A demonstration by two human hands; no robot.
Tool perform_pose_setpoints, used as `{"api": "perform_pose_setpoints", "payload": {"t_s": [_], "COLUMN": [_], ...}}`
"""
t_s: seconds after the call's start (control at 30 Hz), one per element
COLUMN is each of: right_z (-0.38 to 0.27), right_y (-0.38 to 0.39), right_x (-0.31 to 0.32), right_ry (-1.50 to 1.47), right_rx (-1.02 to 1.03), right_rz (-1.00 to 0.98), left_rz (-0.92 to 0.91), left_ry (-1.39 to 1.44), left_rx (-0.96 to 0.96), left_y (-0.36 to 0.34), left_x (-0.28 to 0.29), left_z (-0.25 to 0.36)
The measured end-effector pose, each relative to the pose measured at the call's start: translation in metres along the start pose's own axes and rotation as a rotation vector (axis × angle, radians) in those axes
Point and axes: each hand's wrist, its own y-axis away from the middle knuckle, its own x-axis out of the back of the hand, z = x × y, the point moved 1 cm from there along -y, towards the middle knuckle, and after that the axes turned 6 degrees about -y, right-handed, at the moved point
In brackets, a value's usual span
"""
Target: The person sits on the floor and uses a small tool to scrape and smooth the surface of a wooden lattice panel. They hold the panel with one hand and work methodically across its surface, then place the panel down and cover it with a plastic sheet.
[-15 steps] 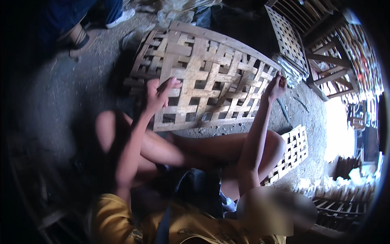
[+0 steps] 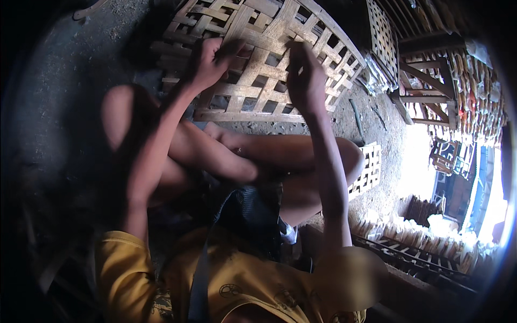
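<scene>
Half-curled, the left hand (image 2: pixel 209 63) in the head view is over the left part of the woven panel (image 2: pixel 265 71); whether it grips anything cannot be told. Right hand (image 2: pixel 307 83), fingers loosely bent and in shade, is over the panel's middle, its hold equally unclear. The panel lies just beyond the crossed legs (image 2: pixel 285 148); a smaller panel (image 2: pixel 369 167) sits beside the right knee.

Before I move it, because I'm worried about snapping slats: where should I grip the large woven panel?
Probably by the near border strip of the woven panel, from the person's side: it runs unbroken facing the legs, while the slats beyond leave gaps.
</scene>
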Motion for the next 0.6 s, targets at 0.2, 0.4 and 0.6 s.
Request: {"api": "perform_pose_setpoints", "payload": {"t_s": [0.2, 0.4, 0.6], "right_z": [-0.007, -0.018, -0.001], "right_y": [0.082, 0.089, 0.095], "right_x": [-0.008, -0.001, -0.003], "right_ry": [0.031, -0.15, -0.097], "right_rx": [-0.117, -0.444, -0.364], "right_rz": [-0.458, -0.397, -0.316], "left_rz": [-0.081, -0.006, -0.071], "left_ry": [0.079, 0.057, 0.072], "left_rx": [0.124, 0.056, 0.094], "left_y": [-0.002, -0.001, 0.003], "left_x": [0.0, 0.003, -0.007], "left_z": [0.017, 0.026, 0.022]}}
